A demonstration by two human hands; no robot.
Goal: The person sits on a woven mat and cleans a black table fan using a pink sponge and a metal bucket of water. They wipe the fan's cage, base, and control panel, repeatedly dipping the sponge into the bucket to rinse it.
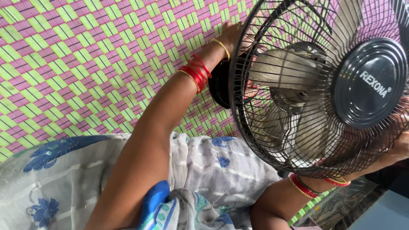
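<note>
Black cage fan (324,85) between left hand (233,36) and right hand (398,151), above woven mat (85,64).

My left hand (233,34) reaches behind the fan (319,85), whose guard (255,127) is thin dark metal wire with a dull sheen, and behind the wire the blades (277,68) look like smooth greyish plastic, a little dusty and matt. At the middle of the guard the round cap (370,83) is glossy dark plastic, while my right hand (398,149), at the guard's lower rim, is seen through the wire. Beyond the fan lies a woven plastic mat (85,64) with a ribbed, faintly shiny weave; the soft matt printed cloth (213,170) below the fan drapes in folds, and my bangles (197,72) beside it gleam smooth, some red, some metallic gold.
</note>
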